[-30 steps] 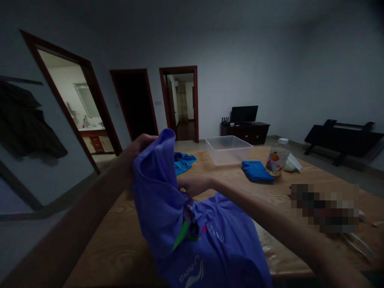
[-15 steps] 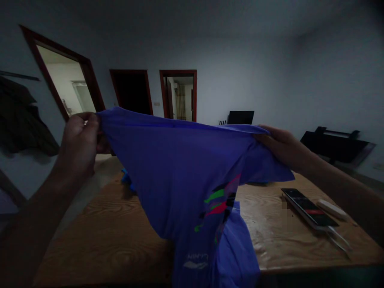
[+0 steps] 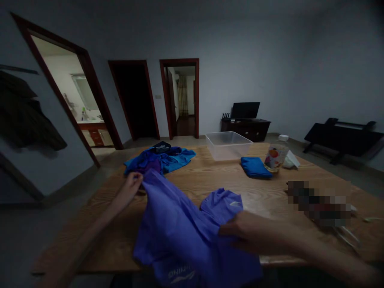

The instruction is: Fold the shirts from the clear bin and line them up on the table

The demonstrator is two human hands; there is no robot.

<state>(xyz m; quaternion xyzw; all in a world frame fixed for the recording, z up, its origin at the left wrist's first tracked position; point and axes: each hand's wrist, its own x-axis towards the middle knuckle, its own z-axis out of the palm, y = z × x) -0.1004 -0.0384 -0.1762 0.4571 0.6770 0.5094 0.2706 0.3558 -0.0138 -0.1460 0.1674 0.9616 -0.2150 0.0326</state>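
Observation:
A purple shirt [image 3: 180,224] with a white printed logo lies loosely across the table's near edge. Part of it is bunched on the wood, and its lower end reaches the bottom of the view. My left hand [image 3: 134,184] pinches one corner of the cloth and holds it a little above the tabletop. Lower and to the right, my right hand [image 3: 244,232] has its fingers closed on the fabric, the fingertips partly hidden. Just beyond my left hand is a heap of blue and dark clothes [image 3: 177,160].
On the wooden table [image 3: 105,224] stand a clear plastic bin [image 3: 228,148], a folded blue cloth [image 3: 255,167] and a large bottle [image 3: 275,156] with a white cap. Crumpled white tissue [image 3: 290,160] sits beside the bottle. A pixelated phone [image 3: 318,204] with a cable lies at right.
Both hands have come down from chest height with the shirt, which was stretched wide between them and now slumps onto the table. My right hand has moved left, nearer my left hand.

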